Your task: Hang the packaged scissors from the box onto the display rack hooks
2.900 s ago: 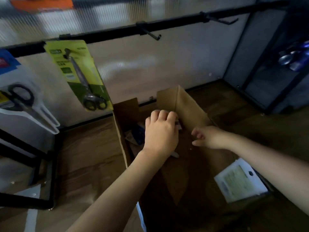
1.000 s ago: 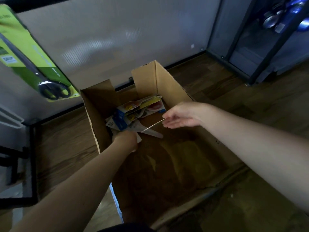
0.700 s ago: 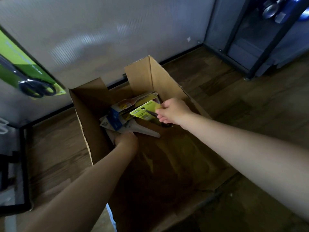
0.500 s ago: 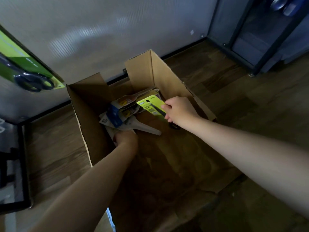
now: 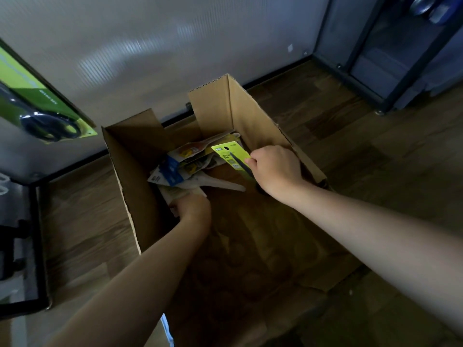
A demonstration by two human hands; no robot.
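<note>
— Down inside the cardboard box (image 5: 130,171), nearest us, what is our left hand (image 5: 193,209) doing?

— It rests low against the loose scissor packs (image 5: 175,169); we cannot tell how its fingers lie.

— And farther in?

— Our right hand (image 5: 275,169) pinches a yellow-green scissors card (image 5: 230,154), fingers curled on its edge. Half a second ago the card sat lower; now it is lifted clear of the pile, hang hole upward.

— So we judge one pack is ready for the rack?

— Yes. Beyond, at far left, a green scissors pack (image 5: 47,113) already hangs.
</note>
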